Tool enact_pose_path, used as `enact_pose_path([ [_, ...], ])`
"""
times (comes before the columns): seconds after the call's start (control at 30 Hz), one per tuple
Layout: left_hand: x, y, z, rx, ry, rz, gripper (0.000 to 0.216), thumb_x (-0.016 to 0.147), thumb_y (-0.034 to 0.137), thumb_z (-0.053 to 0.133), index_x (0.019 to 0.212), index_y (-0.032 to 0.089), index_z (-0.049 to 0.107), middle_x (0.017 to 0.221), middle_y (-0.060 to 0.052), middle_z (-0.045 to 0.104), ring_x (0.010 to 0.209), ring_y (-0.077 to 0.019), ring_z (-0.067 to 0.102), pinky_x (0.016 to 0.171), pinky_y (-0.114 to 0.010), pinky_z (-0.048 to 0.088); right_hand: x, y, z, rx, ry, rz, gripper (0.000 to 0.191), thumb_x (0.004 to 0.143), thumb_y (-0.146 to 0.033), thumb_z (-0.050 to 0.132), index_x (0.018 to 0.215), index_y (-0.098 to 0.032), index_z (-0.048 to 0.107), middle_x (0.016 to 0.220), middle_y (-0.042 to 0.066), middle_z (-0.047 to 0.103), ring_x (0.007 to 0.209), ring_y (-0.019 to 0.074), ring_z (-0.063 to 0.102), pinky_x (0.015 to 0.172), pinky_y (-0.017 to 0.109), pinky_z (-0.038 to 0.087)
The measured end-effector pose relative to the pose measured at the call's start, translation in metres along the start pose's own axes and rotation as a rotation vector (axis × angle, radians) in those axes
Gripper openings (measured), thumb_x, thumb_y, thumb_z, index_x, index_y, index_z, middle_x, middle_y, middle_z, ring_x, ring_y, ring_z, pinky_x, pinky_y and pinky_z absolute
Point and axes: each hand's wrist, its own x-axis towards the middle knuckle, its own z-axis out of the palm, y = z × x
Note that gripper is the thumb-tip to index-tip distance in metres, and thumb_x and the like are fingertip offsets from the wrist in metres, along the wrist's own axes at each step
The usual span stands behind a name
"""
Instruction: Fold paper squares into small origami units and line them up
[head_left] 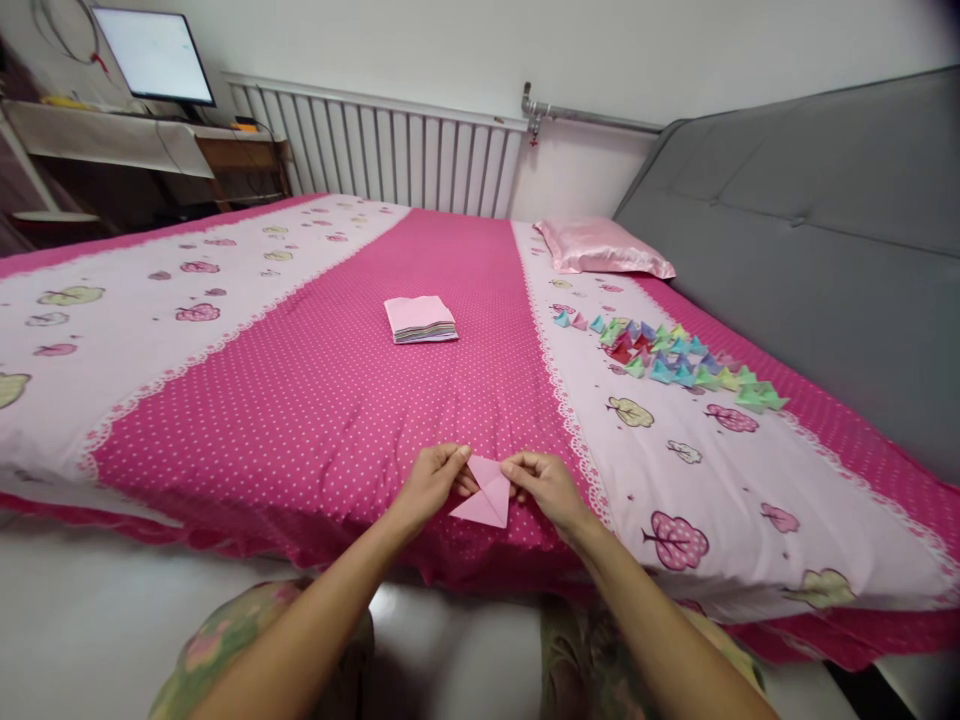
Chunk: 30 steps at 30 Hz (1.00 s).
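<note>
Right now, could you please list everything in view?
Folded sheet: one, pink, in both hands
Paper stack: one, pink top, on bed
Folded paper pieces: many, mixed colours, bed's right
Pillow: one, pink, near headboard
Bed cover: one, deep and pale pink, centre
Headboard: one, grey, right
Radiator: one, white, at wall
Pipe: one, grey, beside radiator
Monitor: one, black frame, on desk
Desk: one, brown, far left
Cables: several, dark, upper left
Wall: one, white, behind bed
Floor: one, pale, below bed
Trousers: one pair, patterned, bottom
Left hand: one, bare, sheet's left
Right hand: one, bare, sheet's right
</note>
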Motion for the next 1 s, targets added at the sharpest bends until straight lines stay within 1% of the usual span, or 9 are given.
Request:
enact_pose_path([
  [0.1, 0.000, 0.002, -0.001, -0.035, 0.015, 0.009, 0.042, 0.074, 0.052, 0.051, 0.069, 0.011, 0.059, 0.058, -0.005, 0.064, 0.051, -0.0119, 0.059, 0.053, -0.022, 0.046, 0.000, 0.000, -0.001, 0.027, 0.036, 0.014, 0.026, 0.065, -0.040, 0.066, 0.066, -0.014, 0.066, 0.049, -0.001, 0.059, 0.040, 0.0073, 0.047, 0.040, 0.019, 0.035],
  [0.23, 0.000, 0.003, -0.005, -0.085, 0.113, 0.012, 0.047, 0.075, 0.054, 0.048, 0.087, 0.009, 0.059, 0.069, -0.008, 0.066, 0.057, -0.0129, 0.061, 0.053, -0.022, 0.046, 0.003, 0.003, -0.003, 0.112, 0.156, 0.016, 0.027, 0.066, -0.040, 0.066, 0.075, -0.014, 0.064, 0.051, -0.002, 0.060, 0.038, 0.0061, 0.046, 0.037, 0.017, 0.034],
  [0.4, -0.006, 0.005, 0.000, -0.090, 0.015, -0.045, 0.045, 0.073, 0.053, 0.052, 0.084, 0.010, 0.057, 0.071, -0.009, 0.064, 0.054, -0.0147, 0.062, 0.049, -0.024, 0.046, 0.003, 0.005, -0.001, 0.232, 0.243, 0.021, 0.028, 0.063, -0.036, 0.069, 0.079, -0.017, 0.057, 0.062, 0.000, 0.063, 0.053, 0.0100, 0.058, 0.043, 0.017, 0.041],
  [0.5, -0.008, 0.004, 0.007, -0.063, 0.006, -0.038, 0.041, 0.061, 0.041, 0.069, 0.085, 0.010, 0.058, 0.072, -0.007, 0.064, 0.053, -0.0131, 0.061, 0.050, -0.023, 0.046, 0.001, 0.002, 0.006, 0.272, 0.226, 0.024, 0.029, 0.061, -0.036, 0.070, 0.078, -0.018, 0.055, 0.069, 0.001, 0.065, 0.059, 0.0123, 0.062, 0.046, 0.019, 0.045],
  [0.57, -0.007, 0.003, 0.009, -0.065, 0.023, 0.002, 0.040, 0.056, 0.035, 0.074, 0.084, 0.010, 0.060, 0.071, -0.006, 0.065, 0.051, -0.0115, 0.059, 0.052, -0.023, 0.046, -0.001, -0.001, 0.011, 0.290, 0.184, 0.022, 0.030, 0.061, -0.037, 0.070, 0.078, -0.018, 0.054, 0.073, 0.001, 0.065, 0.063, 0.0135, 0.063, 0.047, 0.019, 0.045],
  [0.67, -0.006, 0.002, 0.009, -0.077, 0.061, 0.062, 0.030, 0.060, 0.034, 0.071, 0.076, 0.011, 0.062, 0.065, -0.003, 0.065, 0.049, -0.0093, 0.056, 0.051, -0.021, 0.043, -0.003, -0.003, 0.014, 0.295, 0.113, 0.026, 0.030, 0.062, -0.037, 0.070, 0.078, -0.018, 0.054, 0.075, 0.001, 0.065, 0.066, 0.0145, 0.064, 0.046, 0.018, 0.043],
  [0.8, -0.004, 0.001, 0.005, -0.105, 0.097, 0.050, 0.023, 0.064, 0.033, 0.069, 0.068, 0.012, 0.061, 0.055, -0.001, 0.063, 0.049, -0.0091, 0.056, 0.052, -0.019, 0.042, -0.005, -0.003, 0.013, 0.234, 0.082, 0.031, 0.028, 0.062, -0.037, 0.070, 0.077, -0.017, 0.057, 0.071, 0.001, 0.064, 0.064, 0.0136, 0.063, 0.046, 0.018, 0.040],
  [0.9, -0.005, 0.002, 0.005, -0.138, 0.108, 0.030, 0.022, 0.065, 0.033, 0.069, 0.067, 0.013, 0.059, 0.054, -0.001, 0.063, 0.050, -0.0091, 0.056, 0.052, -0.019, 0.042, -0.005, -0.002, 0.013, 0.171, 0.068, 0.012, 0.027, 0.062, -0.037, 0.070, 0.076, -0.016, 0.059, 0.063, -0.001, 0.062, 0.053, 0.0102, 0.058, 0.045, 0.019, 0.039],
  [1.0, -0.006, 0.004, 0.005, -0.150, 0.105, 0.020, 0.023, 0.066, 0.033, 0.068, 0.070, 0.012, 0.060, 0.055, -0.001, 0.062, 0.049, -0.0085, 0.055, 0.051, -0.019, 0.042, -0.006, 0.001, 0.015, 0.123, 0.045, -0.023, 0.028, 0.062, -0.034, 0.071, 0.081, -0.016, 0.061, 0.065, 0.000, 0.063, 0.049, 0.0088, 0.053, 0.046, 0.020, 0.039],
])
